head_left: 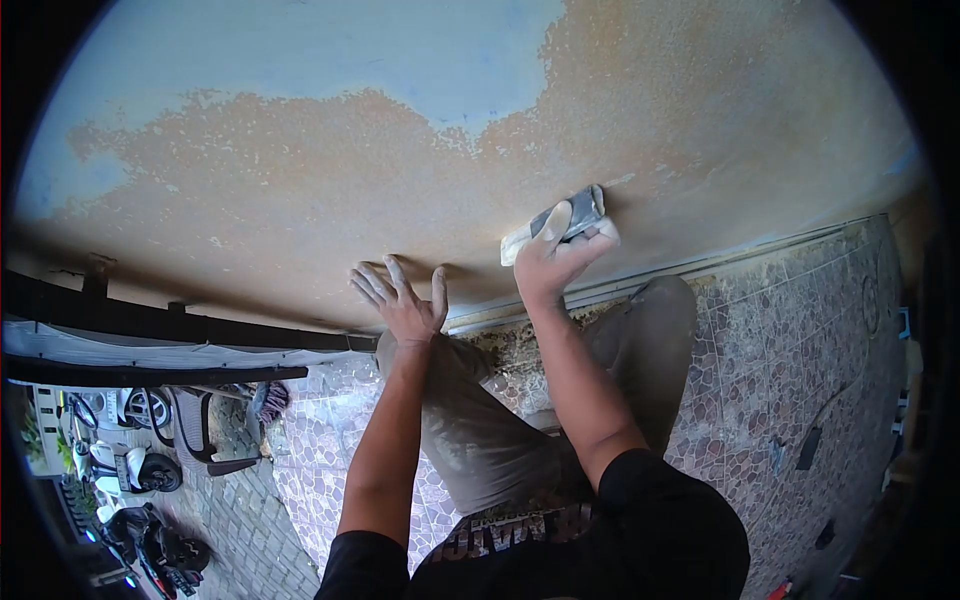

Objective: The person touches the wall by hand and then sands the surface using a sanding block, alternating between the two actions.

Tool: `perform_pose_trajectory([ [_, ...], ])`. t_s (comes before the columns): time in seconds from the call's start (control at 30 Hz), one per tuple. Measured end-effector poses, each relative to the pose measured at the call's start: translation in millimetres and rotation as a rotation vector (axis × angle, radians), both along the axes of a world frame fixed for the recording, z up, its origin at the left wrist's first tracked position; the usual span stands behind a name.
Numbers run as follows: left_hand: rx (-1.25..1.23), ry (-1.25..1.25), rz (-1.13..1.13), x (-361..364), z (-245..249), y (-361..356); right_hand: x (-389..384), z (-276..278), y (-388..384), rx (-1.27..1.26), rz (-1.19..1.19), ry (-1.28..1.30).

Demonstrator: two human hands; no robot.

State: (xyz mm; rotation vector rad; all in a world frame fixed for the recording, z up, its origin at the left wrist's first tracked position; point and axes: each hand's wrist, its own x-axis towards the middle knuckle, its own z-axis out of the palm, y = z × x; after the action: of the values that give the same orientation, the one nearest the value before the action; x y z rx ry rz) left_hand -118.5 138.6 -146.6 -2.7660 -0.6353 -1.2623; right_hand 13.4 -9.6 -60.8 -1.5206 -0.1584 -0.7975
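Observation:
My right hand [562,255] grips a sanding block [580,212], which looks like grey sandpaper wrapped round something pale, and holds it against the wall [330,170]. The thumb lies along its near side, and pale dust coats the fingers. Further left, my left hand [405,308] rests on the lower wall with its fingers spread, holding nothing. Bare, brownish plaster shows around both hands. Above it, light blue paint [330,45] ends in a ragged, flaking edge. The face of the block that meets the wall is hidden.
My bent knees [655,320] are close to the wall's base, over a stone-patterned tiled floor [750,400]. A dark rail [180,320] juts out at left. Beyond it are a chair [195,430] and parked motorbikes [125,465]. A dark object [809,449] lies on the tiles at right.

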Motion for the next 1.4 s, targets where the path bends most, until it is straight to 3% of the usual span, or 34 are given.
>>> perform_pose_trajectory([
  [0.07, -0.013, 0.0, -0.006, -3.4, -3.8, -1.6, 12.1, 40.4, -7.0, 0.023, -0.052, -0.101],
  [0.13, -0.045, -0.04, -0.013, 3.1, -4.5, 0.2, 14.6, 39.7, -1.8, 0.087, -0.065, -0.178],
  [0.2, -0.027, -0.104, -0.046, 11.3, -6.6, 0.9, -4.8, -19.2, 8.9, -0.016, -0.046, 0.077],
  [0.3, -0.075, -0.174, -0.129, 13.8, 0.0, -2.0, -26.3, -100.7, 24.9, -0.295, 0.082, -0.2],
  [0.37, 0.102, -0.051, -0.167, 12.3, 15.8, 7.4, -20.4, -80.6, 16.9, -0.266, 0.077, -0.203],
  [0.43, 0.134, 0.011, -0.154, 11.5, 9.0, 16.8, -1.1, -16.6, -0.4, -0.137, 0.057, -0.097],
  [0.47, 0.164, -0.021, -0.149, 14.3, 4.6, 17.7, 5.4, 6.7, -8.5, -0.019, 0.042, -0.014],
  [0.57, 0.177, -0.071, -0.167, 24.2, -16.2, 13.7, 9.1, 30.9, -12.9, -0.065, -0.038, -0.02],
  [0.6, 0.192, -0.09, -0.147, 29.8, -17.6, 9.3, 3.3, 11.1, -4.0, -0.013, -0.025, 0.051],
  [0.67, 0.186, -0.096, -0.117, 33.8, -28.2, 9.9, -12.2, -57.6, 17.4, -0.142, -0.026, -0.035],
  [0.77, 0.175, -0.097, -0.101, 34.7, -27.8, 8.3, -31.3, -98.6, 22.4, -0.341, 0.039, -0.063],
  [0.8, 0.191, -0.093, -0.103, 37.6, -24.6, 11.2, -30.7, -84.4, 21.1, -0.183, 0.184, 0.022],
  [0.87, 0.194, -0.068, -0.089, 28.8, -23.5, 9.9, -11.8, -31.0, 9.2, -0.178, -0.072, -0.064],
  [0.97, 0.271, 0.069, -0.086, 17.9, -15.4, 13.9, 3.9, 30.0, -8.8, -0.046, -0.037, -0.003],
  [1.03, 0.283, 0.028, -0.102, 15.7, -12.7, 12.9, -1.2, -3.9, 2.8, 0.037, -0.007, -0.013],
  [1.1, 0.173, 0.144, -0.08, 9.0, -11.7, 17.4, -16.3, -61.5, 17.7, -0.248, -0.083, -0.108],
  [1.13, 0.2, 0.116, -0.094, 9.3, -6.1, 18.8, -23.4, -67.7, 11.0, -0.242, -0.085, -0.119],
  [1.2, 0.206, 0.085, -0.096, 13.0, 4.3, 18.3, -22.1, -55.7, 2.7, -0.304, 0.051, -0.173],
  [1.23, 0.191, 0.088, -0.091, 8.5, 5.2, 17.8, -8.0, -52.2, 3.5, -0.198, -0.001, -0.148],
  [1.33, 0.243, 0.099, -0.093, 4.7, -14.3, 21.5, 20.7, 37.8, -17.3, -0.057, -0.108, -0.121],
  [1.4, 0.22, 0.107, -0.094, 8.1, -28.7, 23.3, 20.2, 36.4, -14.0, -0.027, -0.113, -0.088],
])
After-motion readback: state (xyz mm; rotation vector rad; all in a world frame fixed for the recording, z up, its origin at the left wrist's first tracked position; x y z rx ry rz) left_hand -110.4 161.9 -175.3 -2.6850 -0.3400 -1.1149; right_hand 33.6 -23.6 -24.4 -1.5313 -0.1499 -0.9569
